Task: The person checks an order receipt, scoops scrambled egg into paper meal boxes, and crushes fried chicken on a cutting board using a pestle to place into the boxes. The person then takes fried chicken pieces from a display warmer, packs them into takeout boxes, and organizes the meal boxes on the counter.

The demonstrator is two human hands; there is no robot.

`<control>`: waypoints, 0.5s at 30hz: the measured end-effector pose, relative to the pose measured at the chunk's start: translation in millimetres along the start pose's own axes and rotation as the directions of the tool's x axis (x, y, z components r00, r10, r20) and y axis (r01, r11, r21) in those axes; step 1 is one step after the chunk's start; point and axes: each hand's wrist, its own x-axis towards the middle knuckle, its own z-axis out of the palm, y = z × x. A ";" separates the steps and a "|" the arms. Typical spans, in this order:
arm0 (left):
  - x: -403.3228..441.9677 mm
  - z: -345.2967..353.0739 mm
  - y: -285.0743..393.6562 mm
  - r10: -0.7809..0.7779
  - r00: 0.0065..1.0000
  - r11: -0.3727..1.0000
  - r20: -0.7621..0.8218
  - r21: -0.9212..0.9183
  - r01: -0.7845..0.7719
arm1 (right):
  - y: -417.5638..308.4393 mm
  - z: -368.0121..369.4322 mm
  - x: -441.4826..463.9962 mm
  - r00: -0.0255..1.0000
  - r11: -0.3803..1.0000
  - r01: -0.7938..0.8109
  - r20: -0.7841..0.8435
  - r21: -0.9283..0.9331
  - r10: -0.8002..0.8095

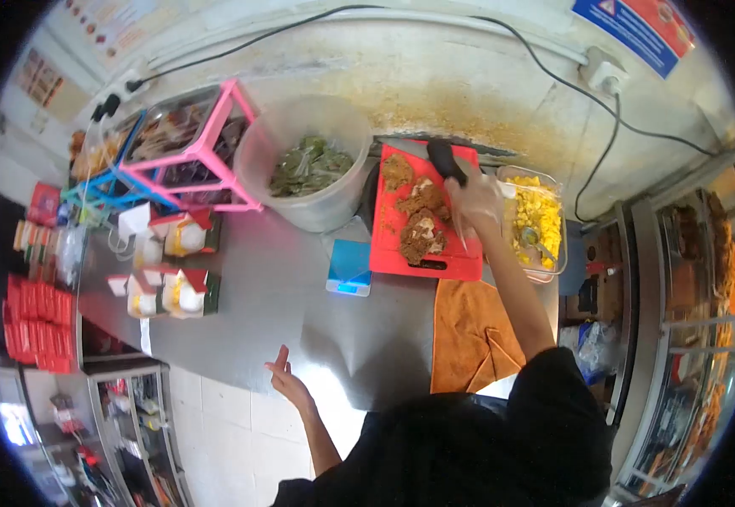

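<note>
My right hand (475,203), in a thin clear glove, is over the right side of a red cutting board (384,253). It is at the end of a thick black handle (445,160); motion blur hides whether the fingers close round it. A grey blade (406,147) lies by the handle at the board's top. Brown crumbly fried pieces (422,237), some showing pale insides, are on the board. My left hand (289,382) hangs bare near the table's front edge, fingers apart, holding nothing.
A glass dish of yellow cubes (539,215) with a spoon stands right of the board. Around are a blue scale (349,264), an orange cloth (469,338), a tub of green packets (308,169), a pink rack (236,144) and filled boxes (185,291).
</note>
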 end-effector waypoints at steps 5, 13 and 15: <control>-24.2 -11.2 0.1 0.040 0.999 0.999 -0.019 0.031 -0.040 | 8.8 58.0 -41.2 0.984 0.974 -0.005 -0.175 -0.228 -0.036; -19.0 -50.6 8.4 0.055 0.989 0.998 -0.139 0.010 -0.054 | 59.0 57.5 -34.9 0.925 0.943 0.300 -0.200 -0.142 -0.324; -2.3 -69.3 5.4 0.070 0.983 0.998 -0.169 0.019 -0.068 | 42.7 51.6 -31.5 0.944 0.964 0.258 -0.196 -0.063 -0.265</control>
